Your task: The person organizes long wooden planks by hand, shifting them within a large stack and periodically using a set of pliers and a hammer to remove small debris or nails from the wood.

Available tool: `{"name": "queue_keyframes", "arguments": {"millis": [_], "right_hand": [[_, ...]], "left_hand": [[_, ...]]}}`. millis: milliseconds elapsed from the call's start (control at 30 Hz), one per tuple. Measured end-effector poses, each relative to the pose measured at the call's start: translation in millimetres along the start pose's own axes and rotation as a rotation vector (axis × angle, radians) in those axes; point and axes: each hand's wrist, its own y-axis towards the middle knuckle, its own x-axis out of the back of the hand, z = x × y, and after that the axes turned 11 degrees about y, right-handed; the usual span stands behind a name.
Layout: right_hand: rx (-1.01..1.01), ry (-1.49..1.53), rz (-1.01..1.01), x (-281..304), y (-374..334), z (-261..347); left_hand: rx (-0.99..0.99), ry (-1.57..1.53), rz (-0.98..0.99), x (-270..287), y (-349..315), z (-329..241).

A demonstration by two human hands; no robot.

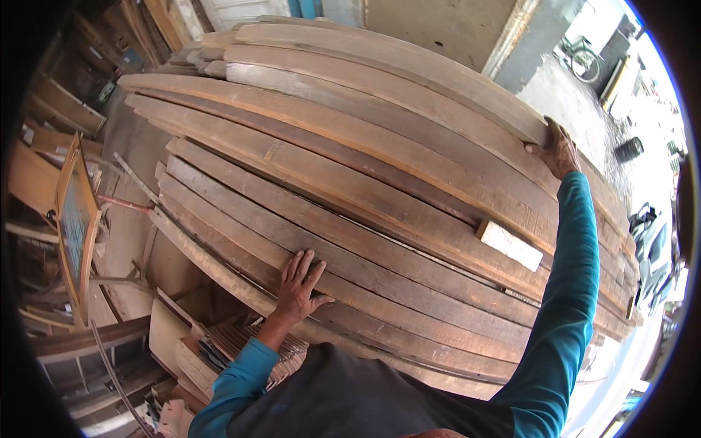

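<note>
Long brown wooden planks (350, 182) lie side by side in a broad stack in front of me. My left hand (298, 286) rests flat on the near planks, its fingers spread and gripping nothing. Far to the right, my right hand (558, 153) grasps the end of the farthest top plank (409, 69), thumb on the near side and fingers over the end. Part of that grip is hidden by the hand itself. A short pale-faced wood block (509, 246) sits on the planks between my arms, nearer the right forearm.
At left stands a wood-framed panel (77, 226) among scrap boards. A stack of thin pieces (288, 358) lies below my left forearm. Behind the planks is a wall (445, 33); at far right are a bicycle (584, 62) and a black bucket (629, 150).
</note>
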Motion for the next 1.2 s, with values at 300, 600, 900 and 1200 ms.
{"name": "queue_keyframes", "arguments": {"millis": [300, 600, 900, 1200], "right_hand": [[0.438, -0.292, -0.345, -10.3, -5.3, -44.1], [0.412, -0.461, -0.526, 15.8, -162.3, 45.8], [0.010, -0.036, -0.415, -76.9, -352.6, 80.3], [0.081, 0.162, -0.096, -100.8, -500.9, 60.7]], "left_hand": [[0.027, -0.060, 0.011, 2.4, 1.3, -0.8], [0.162, -0.321, -0.068, 8.0, 14.1, -24.1], [0.562, -1.381, 0.004, 53.6, 114.3, -105.3], [0.852, -1.423, 0.040, 52.8, 27.7, -114.5]]}}
